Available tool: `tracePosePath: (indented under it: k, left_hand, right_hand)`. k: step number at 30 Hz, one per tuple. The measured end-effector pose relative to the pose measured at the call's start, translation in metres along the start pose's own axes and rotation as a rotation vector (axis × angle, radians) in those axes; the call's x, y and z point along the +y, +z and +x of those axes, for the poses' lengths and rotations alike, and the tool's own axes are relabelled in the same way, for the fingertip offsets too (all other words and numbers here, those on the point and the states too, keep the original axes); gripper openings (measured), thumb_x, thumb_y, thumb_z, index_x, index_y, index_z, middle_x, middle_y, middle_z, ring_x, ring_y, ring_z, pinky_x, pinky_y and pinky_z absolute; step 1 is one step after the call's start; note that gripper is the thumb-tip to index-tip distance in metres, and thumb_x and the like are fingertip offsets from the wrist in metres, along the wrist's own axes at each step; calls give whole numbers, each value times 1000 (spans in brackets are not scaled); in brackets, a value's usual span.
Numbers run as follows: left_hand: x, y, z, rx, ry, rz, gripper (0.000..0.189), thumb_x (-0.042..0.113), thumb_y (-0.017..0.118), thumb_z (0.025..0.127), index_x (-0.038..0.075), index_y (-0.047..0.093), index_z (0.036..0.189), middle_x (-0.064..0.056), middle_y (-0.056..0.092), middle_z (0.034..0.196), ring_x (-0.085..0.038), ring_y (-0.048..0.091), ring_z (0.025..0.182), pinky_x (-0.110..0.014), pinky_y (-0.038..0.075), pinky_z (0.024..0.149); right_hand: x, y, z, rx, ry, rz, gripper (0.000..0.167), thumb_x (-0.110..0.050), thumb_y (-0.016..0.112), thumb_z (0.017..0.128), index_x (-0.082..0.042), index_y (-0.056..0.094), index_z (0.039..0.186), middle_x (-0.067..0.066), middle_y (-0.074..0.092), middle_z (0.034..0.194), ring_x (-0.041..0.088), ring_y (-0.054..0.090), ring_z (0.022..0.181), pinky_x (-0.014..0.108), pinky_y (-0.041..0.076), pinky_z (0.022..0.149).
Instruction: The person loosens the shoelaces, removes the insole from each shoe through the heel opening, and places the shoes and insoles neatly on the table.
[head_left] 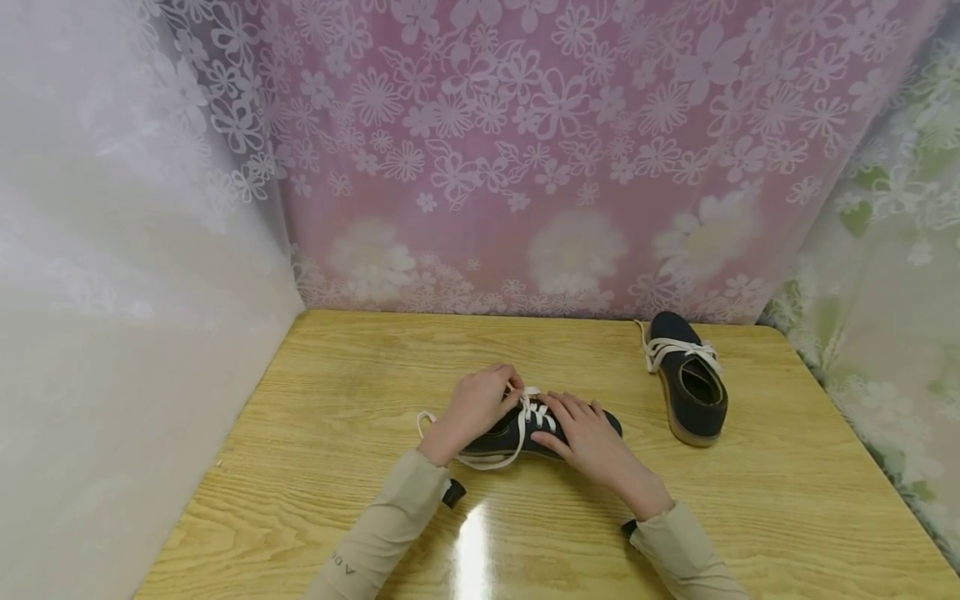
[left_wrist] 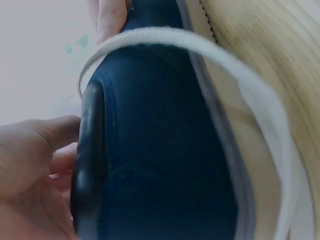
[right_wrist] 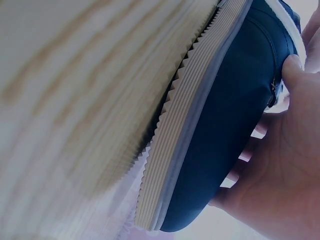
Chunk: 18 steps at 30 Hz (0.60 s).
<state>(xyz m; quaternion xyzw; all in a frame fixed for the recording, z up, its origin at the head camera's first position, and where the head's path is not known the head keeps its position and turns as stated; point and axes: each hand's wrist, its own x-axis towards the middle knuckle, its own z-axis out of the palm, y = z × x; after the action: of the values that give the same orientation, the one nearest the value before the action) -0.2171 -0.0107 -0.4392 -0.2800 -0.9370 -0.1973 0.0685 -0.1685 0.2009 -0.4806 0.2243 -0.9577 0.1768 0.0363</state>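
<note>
A dark navy shoe (head_left: 495, 439) with white laces lies on the table, toe pointing right. At the opening above the tongue, my left hand (head_left: 474, 410) pinches the white shoelace (head_left: 526, 403) between thumb and fingers; the exact pinch point is partly hidden. My right hand (head_left: 592, 442) holds the front of the shoe, thumb on the near side and fingers over the top towards the far side. In the left wrist view, a loose lace end (left_wrist: 165, 36) arcs across the shoe's side. The ridged pale sole (right_wrist: 175, 115) shows in the right wrist view.
A second navy shoe (head_left: 697, 410) with white laces stands at the back right of the wooden table (head_left: 360, 358). Flowered curtains (head_left: 525, 167) hang behind the table and on both sides.
</note>
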Motion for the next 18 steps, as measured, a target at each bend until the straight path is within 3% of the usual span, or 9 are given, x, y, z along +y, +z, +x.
tracePosePath:
  k: [4, 9, 14, 18]
  left_hand:
    - [1, -5, -2, -19, 82, -7, 10, 26, 65, 101, 19, 70, 107, 1, 67, 110, -13, 69, 91, -29, 57, 72]
    - [4, -9, -4, -43, 162, 23, 9, 24, 65, 101, 21, 73, 105, 2, 68, 112, -16, 68, 89, -31, 56, 77]
    - [5, -6, -5, -45, 199, 74, 9, 24, 64, 101, 22, 72, 105, 2, 67, 111, -19, 68, 92, -35, 56, 82]
    - [8, -6, -6, -43, 222, 134, 8, 27, 63, 102, 23, 69, 104, 3, 64, 116, -18, 65, 105, -40, 53, 95]
  right_hand:
    - [0, 0, 0, -4, -3, -5, 66, -52, 55, 101, -11, 46, 152, 18, 47, 152, 40, 43, 140, 68, 30, 111]
    - [-1, -2, 0, -11, 4, -3, 67, -52, 56, 101, -9, 46, 151, 18, 48, 151, 40, 42, 141, 68, 30, 111]
    - [-1, -2, -1, -19, 3, -4, 67, -51, 56, 101, -7, 47, 151, 18, 47, 152, 40, 42, 141, 68, 29, 111]
    - [-1, -2, -1, -18, 0, -2, 67, -51, 56, 101, -7, 46, 151, 18, 47, 152, 40, 41, 142, 69, 29, 111]
